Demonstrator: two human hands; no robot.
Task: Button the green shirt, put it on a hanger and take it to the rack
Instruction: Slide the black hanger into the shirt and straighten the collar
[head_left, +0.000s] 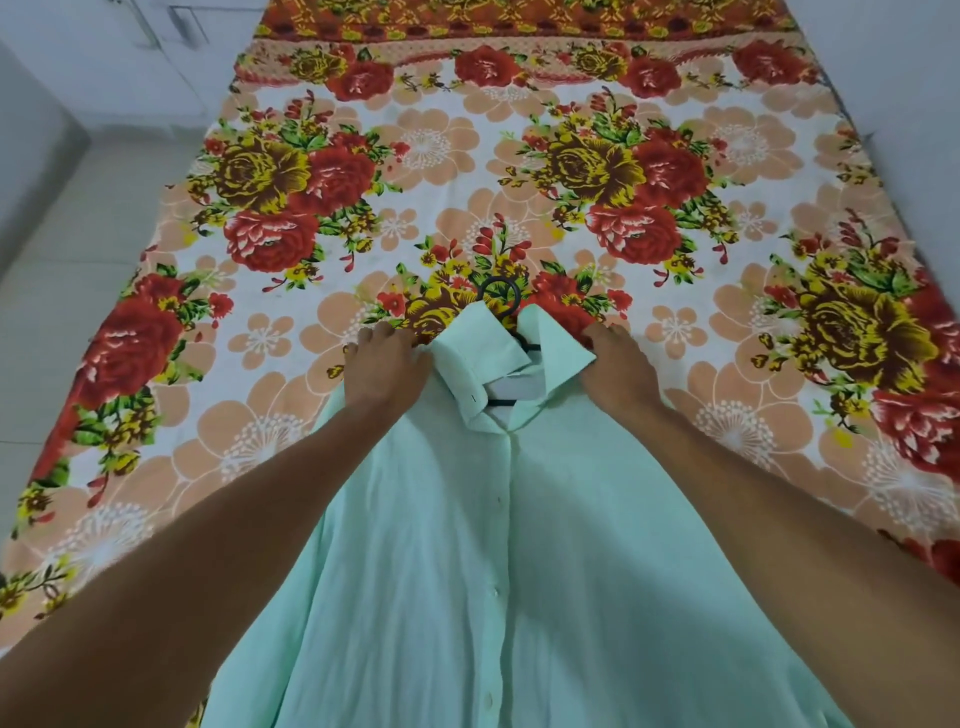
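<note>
Bed (519, 171) fills most of the view, floral sheet, running 6 to 12 o'clock. Its left edge slants from 7 toward 11, with bare pale floor (67, 270) beyond it. Right edge runs 1 to 4, thin strip of floor past it. Sheet is flat and bare from centre up to 12: plenty of open room there, and to 9 and 3 of the hands.

Shirt (467, 571), mint green, lies front-up on the sheet from 6 o'clock up to centre, placket along the midline, buttons closed as far as visible. Hem runs out of frame at 6. Its left side edge sits near the bed's left edge low at 7; right side is hidden under the forearm.

Collar (550, 353) sits at centre, left flap folded over and rumpled, right flap lying out flat.

Hanger (500, 296), black, is inside the neck opening; hook sticks out at 12 of the collar, flat on the sheet, bar partly visible inside the collar.

Left hand (384, 364) at 9 of the collar, palm down on the shoulder, fingers narrow, tips curled over the shoulder edge, gripping cloth.

Right hand (618, 364) at 3 of the collar, same pose, fingers close together, tips hidden beyond the shoulder edge; grip or mere press, cannot tell.
</note>
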